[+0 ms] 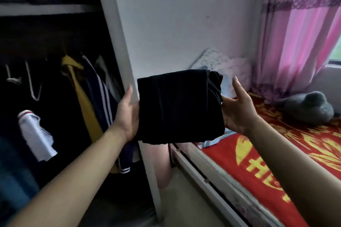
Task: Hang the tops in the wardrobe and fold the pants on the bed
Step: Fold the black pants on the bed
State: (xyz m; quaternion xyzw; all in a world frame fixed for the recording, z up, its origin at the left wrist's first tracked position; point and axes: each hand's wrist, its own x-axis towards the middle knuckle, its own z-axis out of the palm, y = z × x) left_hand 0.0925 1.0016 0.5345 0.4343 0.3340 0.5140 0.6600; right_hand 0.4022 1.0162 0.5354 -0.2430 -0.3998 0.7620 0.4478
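A folded bundle of black pants (179,108) hangs in mid-air between your two hands, level with the white side panel of the wardrobe (118,42) and just above the near corner of the bed (276,153). It rests on nothing but your palms.

Your left hand (128,114) lies flat against the bundle's left edge, thumb straight up, its fingers passing out of sight behind the cloth. Your right hand (238,108) stands spread at the right edge, fingers straight, touching only near the base of the palm and thumb. Neither hand is clenched round the fabric. The bundle is pressed and carried, not pinched.

The cloth looks soft, limp and light, a thin dark knit that is likely to slump as soon as the side pressure eases. The right end is bunched and looser than the squared left end, so that side would probably unfold first. The safest hold appears to be underneath, with flat palms beneath the thick middle layers, or a pinch through all layers at the left fold.

Tops (96,94) hang in the wardrobe just left of your left hand. The red and yellow bedcover lies below and to the right.
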